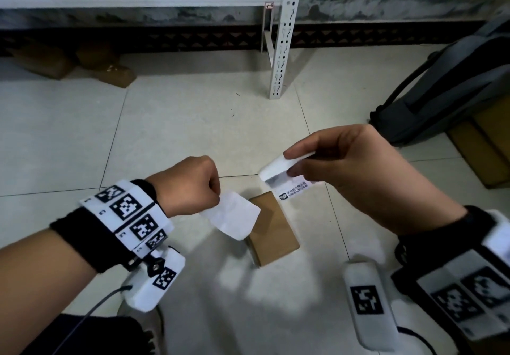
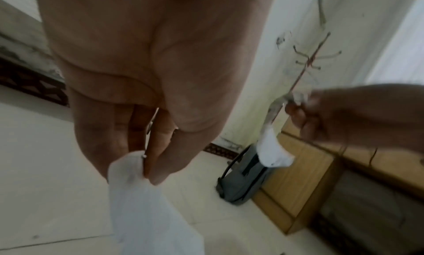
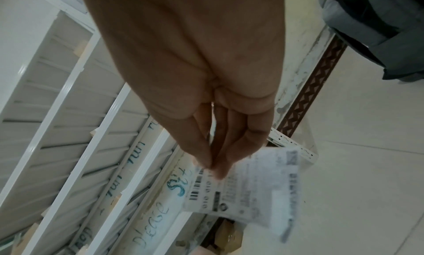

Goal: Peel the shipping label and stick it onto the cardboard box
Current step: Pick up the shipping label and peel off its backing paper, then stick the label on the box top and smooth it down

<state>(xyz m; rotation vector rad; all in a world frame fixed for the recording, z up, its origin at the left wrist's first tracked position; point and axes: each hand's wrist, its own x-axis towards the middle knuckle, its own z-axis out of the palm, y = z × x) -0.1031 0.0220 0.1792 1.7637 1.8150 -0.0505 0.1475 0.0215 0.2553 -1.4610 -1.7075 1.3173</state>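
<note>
A small brown cardboard box (image 1: 271, 231) lies on the tiled floor below and between my hands. My left hand (image 1: 193, 186) pinches a blank white backing sheet (image 1: 234, 216) that hangs over the box's left edge; the left wrist view shows thumb and fingers closed on that sheet (image 2: 137, 201). My right hand (image 1: 339, 161) pinches the printed shipping label (image 1: 287, 178), curled, up and right of the box. Barcodes and text on the label (image 3: 247, 190) show in the right wrist view. The two papers are apart.
A white perforated shelf post (image 1: 281, 51) stands on the floor behind. A grey backpack (image 1: 447, 84) leans on cardboard cartons (image 1: 483, 144) at the right. More brown boxes (image 1: 69, 64) lie under the shelf at the back left. A shoe (image 1: 146, 330) is at the bottom edge.
</note>
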